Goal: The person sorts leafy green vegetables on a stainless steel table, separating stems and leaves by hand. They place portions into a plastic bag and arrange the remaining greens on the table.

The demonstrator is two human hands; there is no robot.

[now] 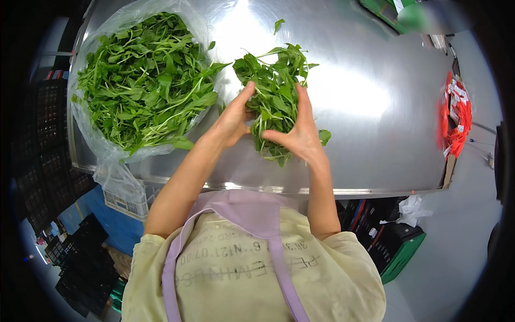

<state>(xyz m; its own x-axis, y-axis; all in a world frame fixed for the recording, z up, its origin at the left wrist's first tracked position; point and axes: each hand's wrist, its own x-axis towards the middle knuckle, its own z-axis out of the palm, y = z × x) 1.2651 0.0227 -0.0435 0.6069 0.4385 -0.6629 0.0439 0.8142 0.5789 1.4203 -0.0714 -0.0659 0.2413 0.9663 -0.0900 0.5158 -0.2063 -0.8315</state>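
Note:
Both my hands flank a bunch of leafy greens [277,92] above the stainless steel table [374,153]. My left hand [235,116] is against the bunch's left side, its fingers partly hidden behind the stems. On the right side my right hand [299,133] spreads thumb and fingers around the leaves, with some fingers hidden underneath. Left of the hands, a large clear plastic bag [86,116] lies opened out, filled with a heap of the same greens [149,80]. A loose leaf [278,26] lies beyond the bunch, and another leaf [324,137] shows beside my right wrist.
Red-orange strips with white tags [456,116] hang together at the table's right end. A green crate [382,14] stands at the far right corner. Below the near edge are a white plastic basket [128,201] at left and a green-and-black crate [402,249] at right.

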